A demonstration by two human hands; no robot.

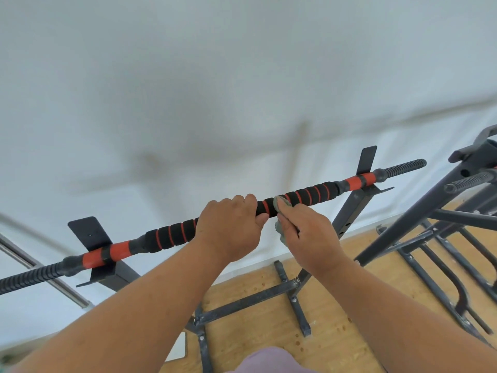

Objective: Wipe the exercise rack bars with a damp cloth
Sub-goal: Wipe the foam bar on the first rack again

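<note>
Hiding most of the cloth (pixel 282 232), right hand (pixel 309 235) grip closes on it; left hand (pixel 228 230) clasps the bar (pixel 312 196).

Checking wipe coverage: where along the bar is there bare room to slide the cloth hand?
Free: black-and-red striped foam bar between the right hand with its grey cloth and the right black bracket. Crowded leftward: the left hand grips right beside it.

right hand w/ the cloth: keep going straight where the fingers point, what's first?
The right hand already presses the cloth onto the foam-wrapped bar, so the bar comes first. Past it, probably only the white wall; depth unclear.
</note>
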